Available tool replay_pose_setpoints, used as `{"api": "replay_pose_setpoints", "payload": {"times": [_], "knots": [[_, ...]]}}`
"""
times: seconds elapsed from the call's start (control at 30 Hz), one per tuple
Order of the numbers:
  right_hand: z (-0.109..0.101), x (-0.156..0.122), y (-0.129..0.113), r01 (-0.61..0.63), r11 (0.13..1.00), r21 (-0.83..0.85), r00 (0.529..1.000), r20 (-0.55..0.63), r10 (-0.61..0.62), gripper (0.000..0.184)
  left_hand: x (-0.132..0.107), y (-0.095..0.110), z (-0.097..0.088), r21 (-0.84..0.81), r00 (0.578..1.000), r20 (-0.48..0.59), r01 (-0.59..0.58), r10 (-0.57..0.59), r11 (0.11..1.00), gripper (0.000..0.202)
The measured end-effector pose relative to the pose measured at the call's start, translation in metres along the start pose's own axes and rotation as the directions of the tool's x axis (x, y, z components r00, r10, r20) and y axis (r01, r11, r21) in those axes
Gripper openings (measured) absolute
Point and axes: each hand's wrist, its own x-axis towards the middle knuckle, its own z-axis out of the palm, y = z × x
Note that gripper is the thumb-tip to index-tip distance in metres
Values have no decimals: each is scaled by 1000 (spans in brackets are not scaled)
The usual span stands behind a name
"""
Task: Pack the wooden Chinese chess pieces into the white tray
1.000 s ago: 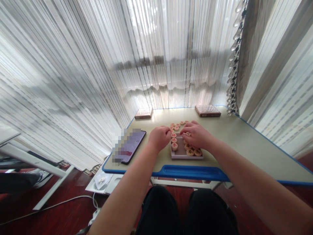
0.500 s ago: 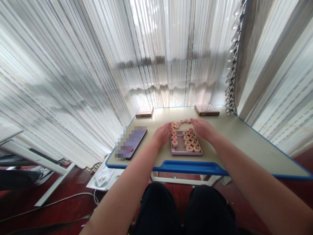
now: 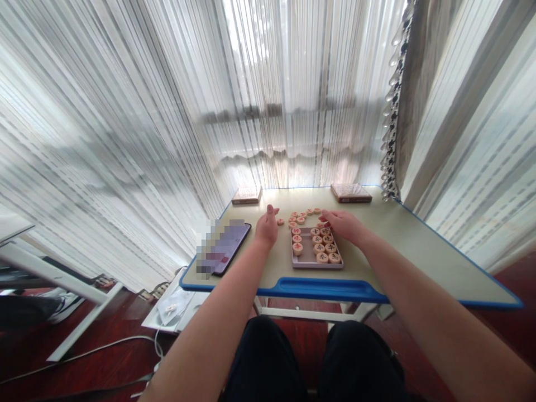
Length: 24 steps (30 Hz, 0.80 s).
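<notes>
A shallow grey tray [image 3: 317, 266] lies on the beige desk [image 3: 402, 245] in front of me. Several round wooden chess pieces with red and dark marks [image 3: 320, 248] sit in rows inside it. More loose pieces [image 3: 302, 214] are scattered just beyond its far edge. My left hand [image 3: 267, 228] rests on the desk left of the tray, fingers loosely spread, with a single piece [image 3: 280, 221] just to its right. At the tray's far right corner lies my right hand [image 3: 344, 224], fingers stretched toward the loose pieces, its fingertips touching them.
A phone [image 3: 229, 245] lies face up at the desk's left edge. Two flat boxes stand at the back, one on the left [image 3: 247, 195] and one on the right [image 3: 350, 192]. A blue groove [image 3: 322, 288] runs along the front edge. Curtains surround the desk.
Both hands have come off the tray, uncovering the rows of pieces. My left hand moved left and away; my right hand moved to the far right corner.
</notes>
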Motion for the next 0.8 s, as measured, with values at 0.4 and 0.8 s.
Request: {"api": "replay_pose_setpoints", "payload": {"times": [0.4,0.8], "knots": [[3,-4,-9,-231,772,593,967,225,116,21,-12,16,2,13,956,286,59,-60,998,77],[6,-4,-9,-181,806,564,975,209,73,32,-15,20,1,155,941,336,-10,-43,988,80]]}}
